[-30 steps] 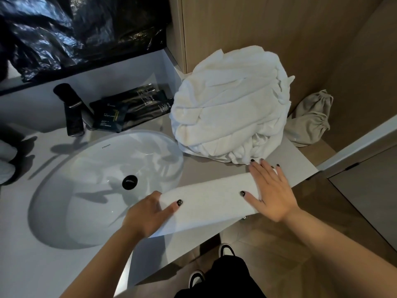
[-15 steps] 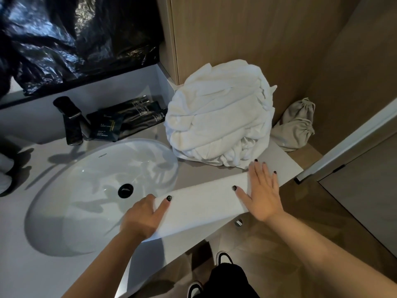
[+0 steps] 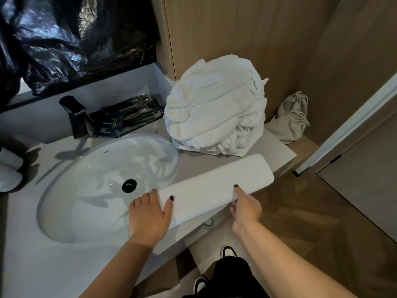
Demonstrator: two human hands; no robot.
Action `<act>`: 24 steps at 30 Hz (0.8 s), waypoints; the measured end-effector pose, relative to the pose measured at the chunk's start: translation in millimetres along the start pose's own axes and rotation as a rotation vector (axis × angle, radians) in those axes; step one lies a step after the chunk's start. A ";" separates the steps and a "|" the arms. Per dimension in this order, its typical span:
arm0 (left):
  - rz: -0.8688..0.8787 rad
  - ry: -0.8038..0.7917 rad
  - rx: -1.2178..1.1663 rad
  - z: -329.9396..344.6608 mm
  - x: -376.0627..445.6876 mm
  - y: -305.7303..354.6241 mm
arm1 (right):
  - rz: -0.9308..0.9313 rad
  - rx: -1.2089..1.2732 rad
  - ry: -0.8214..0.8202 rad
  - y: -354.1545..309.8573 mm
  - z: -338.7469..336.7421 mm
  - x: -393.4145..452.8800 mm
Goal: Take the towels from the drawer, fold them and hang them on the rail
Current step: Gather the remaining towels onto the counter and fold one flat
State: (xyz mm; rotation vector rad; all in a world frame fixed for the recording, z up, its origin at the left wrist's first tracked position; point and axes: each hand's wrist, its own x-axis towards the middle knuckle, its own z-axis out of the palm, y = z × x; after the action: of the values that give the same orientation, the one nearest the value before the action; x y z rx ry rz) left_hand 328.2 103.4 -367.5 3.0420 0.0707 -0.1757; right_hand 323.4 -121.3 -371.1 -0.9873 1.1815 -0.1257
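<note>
At the front edge of the counter [image 3: 279, 145], directly right of the sink basin [image 3: 107, 186], lies one folded towel [image 3: 217, 188]. It forms a long, narrow white strip running diagonally from the basin rim toward the counter's right corner, and its near edge overhangs the counter front.

Hand state:
- The left hand [image 3: 148, 214] grips the strip's end nearest the basin. The thumb lies on top of the cloth; the fingers curl around the end and are mostly hidden.
- The right hand [image 3: 247, 208] grips the near edge partway along the strip. The thumb presses on top and the remaining fingers curl underneath, out of view.

Behind the strip, farther from the basin and against the wood wall panel [image 3: 225, 35], sits a large crumpled pile of white towels [image 3: 214, 108]. The strip and the pile lie close together; contact cannot be confirmed.

Progress assessment: the towels appear to be out of the drawer, which is not in view. One towel is folded into a hanging-width strip; whether a further fold is intended cannot be determined. The pile remains unfolded. No rail is visible, so no hanging is confirmed. Two white rolls [image 3: 8, 168] at the far left of the basin are of unclear relevance.

Remaining, by estimate: lift and hang this strip, then fold and hang the pile's contents.
</note>
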 end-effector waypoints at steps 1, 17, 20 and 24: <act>0.006 -0.001 0.005 -0.3 -4.1 -0.4 | 0.019 0.019 -0.016 -3.2 0.0 -1.3; 0.226 -0.116 -0.618 -40.5 -17.3 59.7 | -0.119 0.328 -0.478 -68.3 -21.7 -36.7; 0.385 -0.160 -0.907 -71.8 -7.6 89.4 | -0.291 0.221 -0.611 -98.6 -29.4 -54.9; 0.470 -0.196 -1.130 -115.8 4.9 137.7 | -0.553 0.094 -0.666 -157.1 -46.9 -77.2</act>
State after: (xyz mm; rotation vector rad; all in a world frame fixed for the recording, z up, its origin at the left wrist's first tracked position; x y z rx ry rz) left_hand 353.2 -22.3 -241.1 1.8380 -0.4075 -0.2703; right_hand 314.4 -198.9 -207.5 -1.1323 0.2783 -0.2628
